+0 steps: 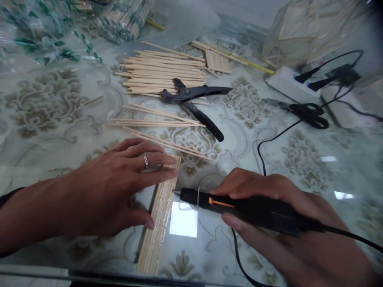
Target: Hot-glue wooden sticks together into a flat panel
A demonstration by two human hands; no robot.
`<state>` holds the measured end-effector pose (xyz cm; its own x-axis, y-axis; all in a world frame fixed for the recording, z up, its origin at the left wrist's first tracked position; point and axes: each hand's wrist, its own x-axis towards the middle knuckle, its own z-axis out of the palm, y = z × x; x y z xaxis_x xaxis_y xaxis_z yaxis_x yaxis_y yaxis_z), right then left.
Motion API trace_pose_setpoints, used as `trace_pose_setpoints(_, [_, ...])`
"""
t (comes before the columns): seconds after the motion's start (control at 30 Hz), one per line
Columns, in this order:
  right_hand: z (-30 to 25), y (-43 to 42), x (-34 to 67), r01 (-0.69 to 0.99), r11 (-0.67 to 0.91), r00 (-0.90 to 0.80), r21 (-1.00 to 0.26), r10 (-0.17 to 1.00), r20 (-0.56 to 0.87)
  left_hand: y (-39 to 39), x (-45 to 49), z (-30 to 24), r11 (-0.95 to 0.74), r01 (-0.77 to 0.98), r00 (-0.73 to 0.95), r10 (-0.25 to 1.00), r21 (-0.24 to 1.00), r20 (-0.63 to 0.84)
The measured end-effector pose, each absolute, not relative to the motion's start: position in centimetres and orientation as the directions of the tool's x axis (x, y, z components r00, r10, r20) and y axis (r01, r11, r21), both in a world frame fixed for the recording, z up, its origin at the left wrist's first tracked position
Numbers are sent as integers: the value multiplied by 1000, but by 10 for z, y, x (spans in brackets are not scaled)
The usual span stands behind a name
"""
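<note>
A narrow strip of pale wooden sticks (163,207) lies on the table, joined side by side, with a shiny coating on its surface. My left hand (119,187), a ring on one finger, rests on it with fingers spread; two fingertips press its far end and the thumb touches its left edge. In my right hand (287,211) is a black corded hot glue pen (254,211) with an orange switch. Its metal tip points left, at the strip's right edge; whether they touch I cannot tell.
Beyond my hands lie several loose sticks (161,121), a bigger stick pile (164,71), black-handled cutters (191,93) and a small stick panel (218,61). Scissors (302,113) and a power strip (291,85) stand right, with cables trailing. Plastic-wrapped bundles (122,20) fill the back left.
</note>
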<state>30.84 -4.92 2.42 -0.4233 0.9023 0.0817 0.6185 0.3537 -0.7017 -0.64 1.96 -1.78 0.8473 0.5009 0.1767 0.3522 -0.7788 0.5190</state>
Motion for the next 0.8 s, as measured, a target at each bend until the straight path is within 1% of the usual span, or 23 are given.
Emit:
trace_pose_setpoints(0.07, [24, -48, 308, 602, 381, -450, -702, 888, 96, 20, -6, -17, -775, 356, 846, 505, 522, 172])
trace_pose_setpoints(0.4, [26, -47, 307, 573, 399, -506, -716, 859, 75, 22, -6, -15, -786, 336, 855, 486, 520, 182])
trace_pose_setpoints(0.57, [28, -48, 304, 597, 366, -479, -713, 876, 49, 22, -6, -15, -778, 356, 851, 499, 517, 164])
trace_pose_setpoints(0.67, [28, -47, 304, 531, 421, -563, -735, 824, 65, 23, -6, -15, -783, 357, 863, 486, 509, 141])
trace_pose_setpoints(0.8, [27, -46, 307, 538, 407, -567, -738, 823, 40, 24, -7, -15, -780, 365, 860, 492, 508, 138])
